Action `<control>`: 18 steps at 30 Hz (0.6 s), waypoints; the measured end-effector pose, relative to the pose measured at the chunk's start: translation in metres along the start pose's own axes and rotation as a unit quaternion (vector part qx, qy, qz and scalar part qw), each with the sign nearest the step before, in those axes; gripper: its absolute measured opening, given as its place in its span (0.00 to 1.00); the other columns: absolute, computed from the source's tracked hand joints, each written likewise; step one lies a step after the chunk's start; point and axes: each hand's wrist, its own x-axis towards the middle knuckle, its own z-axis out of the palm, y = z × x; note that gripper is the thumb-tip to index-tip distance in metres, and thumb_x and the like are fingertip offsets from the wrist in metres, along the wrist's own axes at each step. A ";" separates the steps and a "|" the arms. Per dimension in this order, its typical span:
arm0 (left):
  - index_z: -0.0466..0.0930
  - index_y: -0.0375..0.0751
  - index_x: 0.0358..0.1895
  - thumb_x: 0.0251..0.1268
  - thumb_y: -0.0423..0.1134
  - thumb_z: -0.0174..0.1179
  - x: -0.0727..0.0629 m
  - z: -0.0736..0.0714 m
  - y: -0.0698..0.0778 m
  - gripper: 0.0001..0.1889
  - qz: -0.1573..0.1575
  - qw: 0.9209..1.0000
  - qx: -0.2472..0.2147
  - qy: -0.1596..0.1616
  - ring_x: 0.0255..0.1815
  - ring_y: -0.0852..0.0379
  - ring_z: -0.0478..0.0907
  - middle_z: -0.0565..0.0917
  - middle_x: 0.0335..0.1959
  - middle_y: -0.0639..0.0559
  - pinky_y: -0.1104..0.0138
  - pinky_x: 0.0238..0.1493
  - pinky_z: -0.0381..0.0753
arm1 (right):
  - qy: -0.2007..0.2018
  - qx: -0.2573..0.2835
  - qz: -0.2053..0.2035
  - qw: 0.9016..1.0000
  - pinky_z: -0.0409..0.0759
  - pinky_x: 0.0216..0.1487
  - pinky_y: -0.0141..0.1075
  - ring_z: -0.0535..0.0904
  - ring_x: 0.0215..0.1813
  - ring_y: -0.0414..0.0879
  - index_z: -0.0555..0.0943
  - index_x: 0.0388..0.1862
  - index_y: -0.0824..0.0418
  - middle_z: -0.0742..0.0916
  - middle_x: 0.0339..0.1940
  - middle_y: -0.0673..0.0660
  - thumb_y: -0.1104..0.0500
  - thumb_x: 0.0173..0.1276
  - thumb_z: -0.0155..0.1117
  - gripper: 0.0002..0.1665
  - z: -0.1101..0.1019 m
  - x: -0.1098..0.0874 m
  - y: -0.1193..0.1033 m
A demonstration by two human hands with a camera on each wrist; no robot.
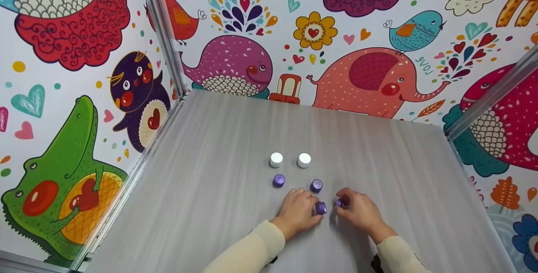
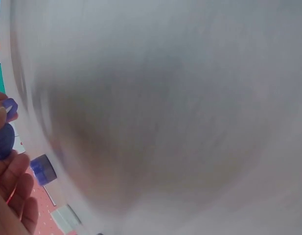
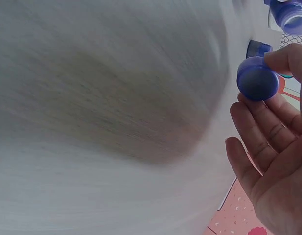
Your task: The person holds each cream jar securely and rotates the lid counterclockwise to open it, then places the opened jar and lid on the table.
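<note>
My left hand (image 1: 297,210) holds a small purple jar (image 1: 321,208) between thumb and fingers, low over the table. The jar's pale round mouth shows at the upper right of the right wrist view. Just to the right, my right hand (image 1: 359,209) pinches a round purple cap (image 3: 258,81) between thumb and fingertips, apart from the jar. In the right wrist view the cap's dark round face is toward the camera, and the other fingers are spread loosely below. Ahead of the hands stand two more small purple containers, one at the left (image 1: 278,180) and one nearer (image 1: 316,185).
Behind the purple containers stand two small white containers, a left one (image 1: 276,159) and a right one (image 1: 304,160). The grey wood-grain table (image 1: 218,159) is bordered by walls printed with cartoon animals (image 1: 235,64) and by metal frame rails (image 1: 162,33).
</note>
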 end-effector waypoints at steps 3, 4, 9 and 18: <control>0.88 0.51 0.40 0.53 0.63 0.67 0.000 0.000 0.000 0.21 -0.003 1.000 -0.001 -0.005 0.34 0.57 0.76 0.85 0.35 0.59 0.65 0.37 0.72 | 0.001 -0.005 0.001 1.000 0.79 0.39 0.46 0.80 0.34 0.41 0.85 0.40 0.57 0.86 0.32 0.47 0.59 0.50 0.75 0.16 0.001 0.001 0.000; 0.88 0.51 0.40 0.53 0.63 0.67 0.000 0.000 0.000 0.21 -0.004 1.000 -0.001 -0.005 0.35 0.57 0.77 0.85 0.36 0.59 0.65 0.38 0.72 | 0.001 -0.007 0.001 1.000 0.79 0.39 0.46 0.80 0.34 0.41 0.85 0.40 0.58 0.86 0.32 0.48 0.59 0.51 0.75 0.16 0.001 0.001 0.000; 0.88 0.51 0.40 0.54 0.63 0.67 0.001 -0.002 -0.001 0.21 -0.003 1.000 0.004 -0.006 0.35 0.57 0.77 0.85 0.36 0.59 0.64 0.39 0.72 | 0.004 -0.013 0.003 1.000 0.79 0.38 0.45 0.79 0.32 0.41 0.84 0.36 0.57 0.86 0.29 0.48 0.59 0.50 0.77 0.13 0.002 0.001 -0.002; 0.88 0.51 0.41 0.54 0.63 0.67 0.001 -0.003 -0.002 0.22 -0.005 1.000 0.002 -0.009 0.35 0.57 0.76 0.84 0.36 0.59 0.64 0.39 0.72 | 0.012 -0.020 0.003 1.000 0.80 0.39 0.46 0.82 0.34 0.42 0.85 0.36 0.56 0.87 0.31 0.49 0.58 0.50 0.79 0.15 0.006 0.002 -0.003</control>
